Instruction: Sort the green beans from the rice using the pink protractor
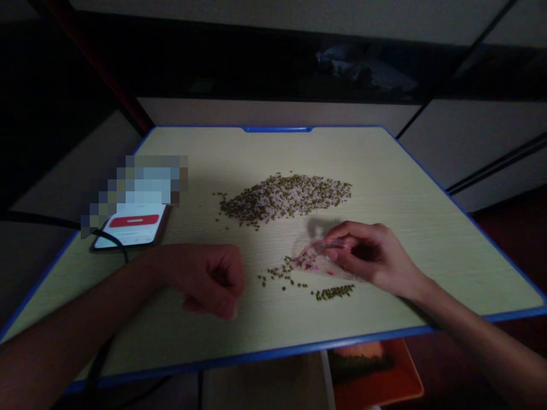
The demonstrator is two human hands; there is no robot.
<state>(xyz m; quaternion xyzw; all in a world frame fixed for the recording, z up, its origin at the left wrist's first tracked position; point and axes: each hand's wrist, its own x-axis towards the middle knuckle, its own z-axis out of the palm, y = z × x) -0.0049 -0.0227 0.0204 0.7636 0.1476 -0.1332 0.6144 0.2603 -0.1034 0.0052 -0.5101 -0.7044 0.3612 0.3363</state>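
Observation:
My right hand (pixel 371 253) pinches a thin, see-through piece of plastic with a pink-red print (pixel 318 263), perhaps a small bag. Its lower edge is at the table surface. Loose green mung beans (pixel 277 273) lie at its left end, and a small row of mung beans (pixel 335 292) lies just in front of it. My left hand (pixel 213 279) is curled into a fist above the table, left of these beans; what is inside it, if anything, is hidden. Farther back spreads a long heap of mung beans mixed with pale, rice-like grains (pixel 286 196).
A lit phone (pixel 137 222) lies at the left of the pale, blue-edged table (pixel 265 151). A black cable (pixel 106 234) runs over that side. Beneath the front edge are an orange tray (pixel 384 381) and a pale box (pixel 265 384). Cabinet panels stand behind the table.

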